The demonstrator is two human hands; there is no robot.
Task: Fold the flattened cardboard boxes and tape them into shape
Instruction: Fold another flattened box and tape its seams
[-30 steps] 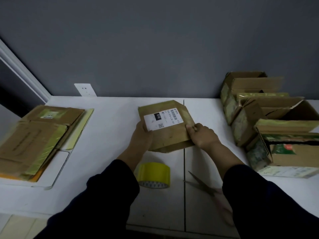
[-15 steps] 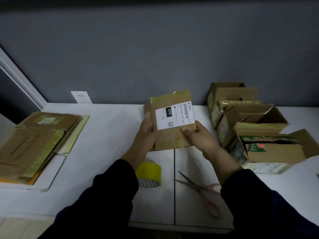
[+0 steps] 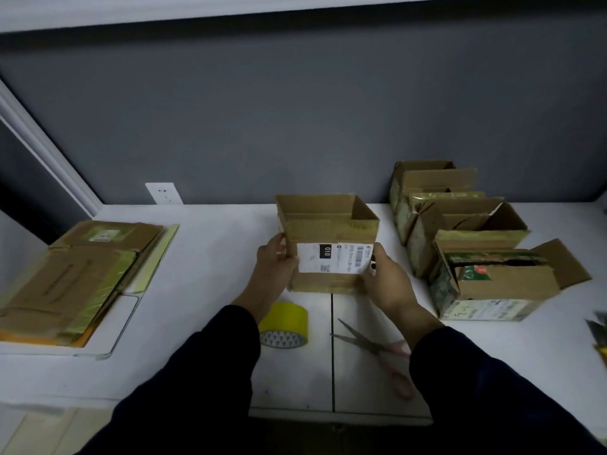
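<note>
A small brown cardboard box [image 3: 328, 224] with a white shipping label stands opened into shape at the table's middle, its top open toward me. My left hand [image 3: 274, 262] grips its left side, thumb on the front face. My right hand [image 3: 384, 277] grips its right side, thumb over the label's edge. A yellow tape roll [image 3: 285, 325] lies just in front of the box, under my left wrist. Pink-handled scissors [image 3: 377, 351] lie to the right of the roll. A stack of flattened boxes [image 3: 70, 277] rests at the left.
Three shaped boxes [image 3: 460, 231] with open tops stand in a row at the right, close to the held box. A wall socket [image 3: 163, 193] sits at the back. The white table [image 3: 203, 290] has a seam down its middle. Some dark object [image 3: 599, 330] shows at the far right edge.
The flat box has been lifted, turned upright and spread into an open rectangular shape. Both hands shifted to its two sides. The view tilted upward.
</note>
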